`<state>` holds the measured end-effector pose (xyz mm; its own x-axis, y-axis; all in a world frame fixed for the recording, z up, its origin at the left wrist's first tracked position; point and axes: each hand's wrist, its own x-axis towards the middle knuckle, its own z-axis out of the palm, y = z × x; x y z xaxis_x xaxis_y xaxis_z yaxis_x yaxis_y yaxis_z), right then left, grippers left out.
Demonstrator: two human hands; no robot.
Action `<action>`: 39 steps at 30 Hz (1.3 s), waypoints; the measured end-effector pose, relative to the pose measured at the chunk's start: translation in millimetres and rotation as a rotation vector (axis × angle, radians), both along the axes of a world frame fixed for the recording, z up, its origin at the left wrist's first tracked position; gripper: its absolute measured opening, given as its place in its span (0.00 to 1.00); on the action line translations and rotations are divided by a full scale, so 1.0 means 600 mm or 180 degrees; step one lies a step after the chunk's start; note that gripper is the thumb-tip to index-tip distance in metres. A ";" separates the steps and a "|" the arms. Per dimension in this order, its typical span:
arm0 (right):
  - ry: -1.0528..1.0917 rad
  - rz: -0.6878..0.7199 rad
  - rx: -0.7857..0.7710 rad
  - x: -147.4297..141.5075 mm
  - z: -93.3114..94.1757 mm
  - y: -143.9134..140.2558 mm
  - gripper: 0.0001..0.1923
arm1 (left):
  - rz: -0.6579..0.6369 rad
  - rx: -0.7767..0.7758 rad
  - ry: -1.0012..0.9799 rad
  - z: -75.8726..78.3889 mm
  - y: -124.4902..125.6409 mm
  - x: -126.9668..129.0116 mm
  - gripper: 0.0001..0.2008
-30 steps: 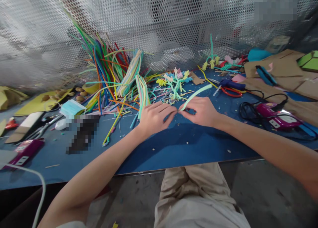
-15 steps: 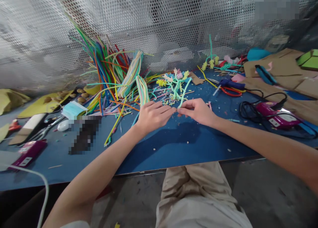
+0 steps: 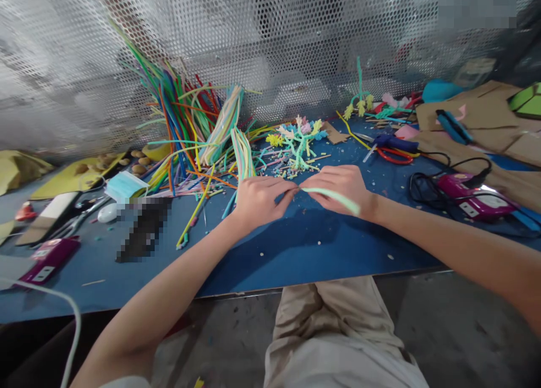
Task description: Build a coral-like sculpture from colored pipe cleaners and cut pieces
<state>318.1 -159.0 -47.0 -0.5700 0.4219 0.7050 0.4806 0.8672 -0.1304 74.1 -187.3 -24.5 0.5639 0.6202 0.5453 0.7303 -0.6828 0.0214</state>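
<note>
My fingers (image 3: 291, 191) pinch a fuzzy, matt pale green pipe cleaner (image 3: 333, 196) above the matt blue tabletop (image 3: 296, 247); behind is a perforated metal screen (image 3: 274, 44).

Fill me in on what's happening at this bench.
A person seated at a blue worktable holds one pale green pipe cleaner between both hands. The left hand and the right hand pinch it where their fingertips meet, its free end lying across the right wrist. Behind the hands stand a small pastel pipe-cleaner figure and a heap of coloured pipe cleaners. Red-handled scissors and a magenta glue gun lie to the right.
</note>
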 end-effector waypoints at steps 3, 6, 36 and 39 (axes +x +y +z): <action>0.0758 -0.0066 -0.1314 -0.011 -0.008 0.002 0.08 | -0.0147 0.0632 0.0504 -0.001 0.009 -0.013 0.11; 0.1186 0.0260 -0.3052 -0.017 -0.013 0.004 0.10 | -0.0414 0.1081 0.0843 -0.001 0.018 -0.022 0.11; -0.0721 0.0179 0.0807 0.025 0.008 0.030 0.11 | -0.0065 -0.0895 -0.0558 -0.011 0.017 0.009 0.11; -0.0582 0.0121 0.0429 0.016 0.003 0.028 0.12 | 0.0053 -0.0504 -0.0339 -0.016 0.015 0.009 0.10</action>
<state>327.7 -142.5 -45.0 -0.7072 0.3064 0.6371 0.4521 0.8889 0.0743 79.6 -178.3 -34.3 0.4971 0.7118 0.4961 0.7294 -0.6526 0.2055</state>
